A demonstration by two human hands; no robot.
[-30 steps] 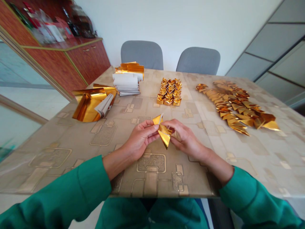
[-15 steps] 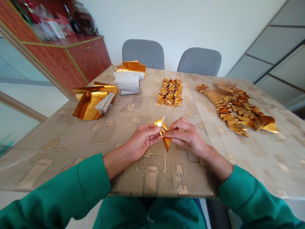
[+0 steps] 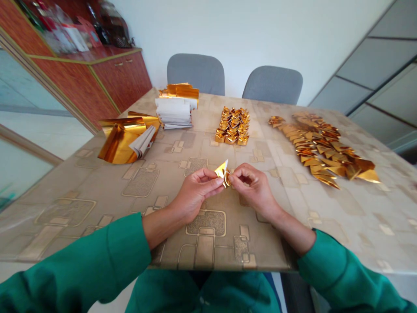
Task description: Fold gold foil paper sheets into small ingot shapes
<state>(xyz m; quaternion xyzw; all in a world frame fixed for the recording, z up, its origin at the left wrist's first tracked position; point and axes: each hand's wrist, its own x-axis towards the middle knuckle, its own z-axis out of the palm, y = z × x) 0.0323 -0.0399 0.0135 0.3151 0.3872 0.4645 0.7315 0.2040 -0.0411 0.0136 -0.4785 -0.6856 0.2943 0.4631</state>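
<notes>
A small piece of gold foil paper (image 3: 222, 170), partly folded, is held up between my two hands above the table's near middle. One pale pointed corner sticks up from it. My left hand (image 3: 196, 190) pinches its left side between thumb and fingers. On the other side, my right hand (image 3: 252, 184) has thumb and forefinger closed on the paper's right edge. Fingers cover part of the folds. Beyond the hands sits a block of folded gold paper ingots (image 3: 232, 126), packed in tight rows.
Curled gold foil sheets (image 3: 122, 141) lie at the left, beside a stack of white-backed foil paper (image 3: 175, 114). Many folded gold pieces (image 3: 321, 145) spread over the right side. Two grey chairs (image 3: 195, 74) stand behind the patterned table (image 3: 143, 243); a wooden cabinet (image 3: 125, 76) is at far left.
The foil paper's lower point, which hung down before, is now folded up, and the piece looks smaller. My right hand has turned and its fingers have shifted to the paper's right edge.
</notes>
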